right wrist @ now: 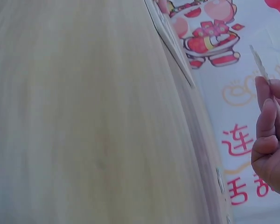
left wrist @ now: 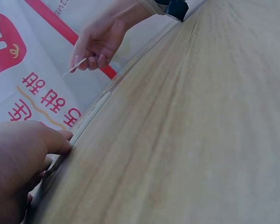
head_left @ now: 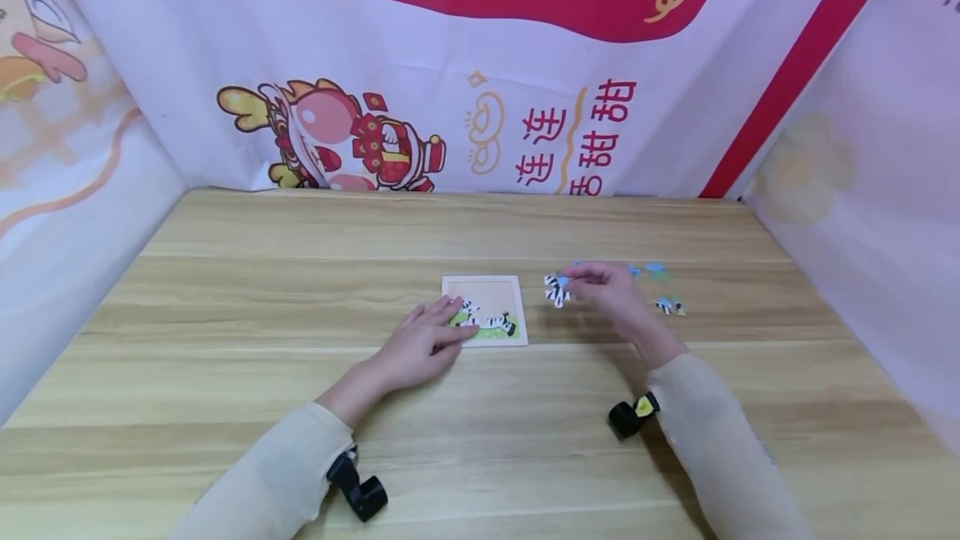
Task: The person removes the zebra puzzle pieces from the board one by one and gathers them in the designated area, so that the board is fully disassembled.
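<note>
A square wooden puzzle tray (head_left: 486, 280) lies on the table with a few zebra-and-grass puzzle pieces (head_left: 498, 325) laid in its lower part; its upper part shows bare wood. My left hand (head_left: 420, 346) rests on the tray's left side, fingers spread fairly straight over the pieces. To the right of the tray, my right hand (head_left: 611, 294) pinches a black-and-white striped puzzle piece (head_left: 557, 292) between thumb and fingertips. In the right wrist view that thin puzzle piece (right wrist: 259, 60) is seen edge-on, held above the table.
Several loose puzzle pieces lie to the right, among them a blue and green one (head_left: 656, 271) and a striped one (head_left: 669, 306), partly behind the right hand. The wooden table (head_left: 262, 290) meets a printed cloth (head_left: 480, 107) at the back. Each wrist carries a small black camera (head_left: 358, 486).
</note>
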`<state>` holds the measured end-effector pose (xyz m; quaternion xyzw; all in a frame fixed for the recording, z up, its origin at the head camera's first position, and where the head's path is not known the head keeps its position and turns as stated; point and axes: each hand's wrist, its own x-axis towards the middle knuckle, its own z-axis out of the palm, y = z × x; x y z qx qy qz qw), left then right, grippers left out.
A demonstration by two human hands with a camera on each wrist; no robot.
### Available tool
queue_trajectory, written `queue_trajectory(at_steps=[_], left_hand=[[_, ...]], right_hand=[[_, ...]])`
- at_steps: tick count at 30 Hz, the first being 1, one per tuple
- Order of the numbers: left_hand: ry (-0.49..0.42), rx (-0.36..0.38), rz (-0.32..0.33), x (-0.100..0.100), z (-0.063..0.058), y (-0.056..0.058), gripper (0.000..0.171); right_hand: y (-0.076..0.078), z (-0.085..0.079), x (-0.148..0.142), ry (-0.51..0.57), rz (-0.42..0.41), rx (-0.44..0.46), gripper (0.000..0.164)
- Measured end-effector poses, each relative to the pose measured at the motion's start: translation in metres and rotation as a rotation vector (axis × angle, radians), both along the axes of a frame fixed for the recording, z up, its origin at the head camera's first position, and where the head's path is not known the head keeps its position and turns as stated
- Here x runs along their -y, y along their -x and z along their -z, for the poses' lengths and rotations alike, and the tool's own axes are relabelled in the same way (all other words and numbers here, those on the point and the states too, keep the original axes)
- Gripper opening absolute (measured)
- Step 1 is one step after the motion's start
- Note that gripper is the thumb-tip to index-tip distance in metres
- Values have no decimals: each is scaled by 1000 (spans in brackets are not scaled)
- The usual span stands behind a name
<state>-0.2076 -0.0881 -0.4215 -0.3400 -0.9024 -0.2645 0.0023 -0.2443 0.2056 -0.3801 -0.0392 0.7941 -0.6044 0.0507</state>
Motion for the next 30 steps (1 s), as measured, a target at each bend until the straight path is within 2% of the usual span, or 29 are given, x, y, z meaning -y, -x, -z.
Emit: queue_trajectory(at_steps=[4, 11, 17, 23, 30], left_hand=[[-8, 0, -6, 2, -2, -1, 32], [-4, -6, -2, 2, -3, -1, 32], [-15, -16, -1, 4, -2, -1, 32], [-26, -18, 9, 4, -2, -2, 32], [-16, -18, 21, 1, -2, -1, 32]], right_hand=[[0, -3, -19, 11, -7, 8, 29], [-1, -15, -52, -40, 54, -1, 16], [-1, -21, -76, -110, 89, 36, 31], [-1, -15, -93, -136, 88, 100, 44], [2, -5, -108, -186, 58, 134, 45]])
